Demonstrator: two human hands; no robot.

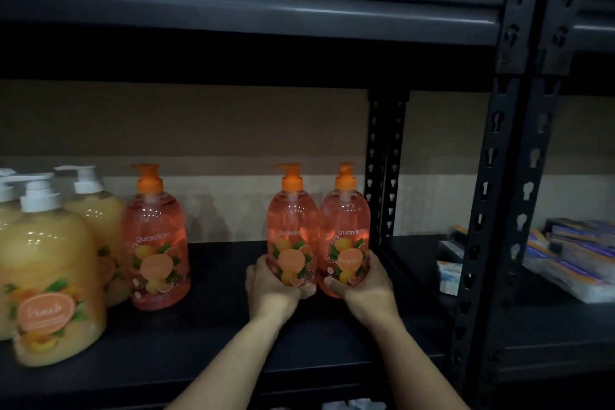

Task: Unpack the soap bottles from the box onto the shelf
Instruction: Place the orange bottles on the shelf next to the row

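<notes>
Gripped low around their rounded bases, two clear orange plastic pump bottles are held upright and touching at the right of the dark matte shelf [216, 326]. The left bottle [292, 226] is wrapped by the curled left hand [271, 283], the right bottle [345, 226] by the right hand [364, 286]. Both bases are hidden by fingers. Packets [565, 260] at the far right are blurred.

Left orange bottle [292, 226] and right orange bottle [346, 226], clear with orange pumps, stand upright and touching at the right end of the shelf [216, 326]. Left hand [271, 283] and right hand [362, 286] grip their bases. Third orange bottle [156, 243] stands upright, well apart to the left, beside the peach bottles [50, 276].
</notes>
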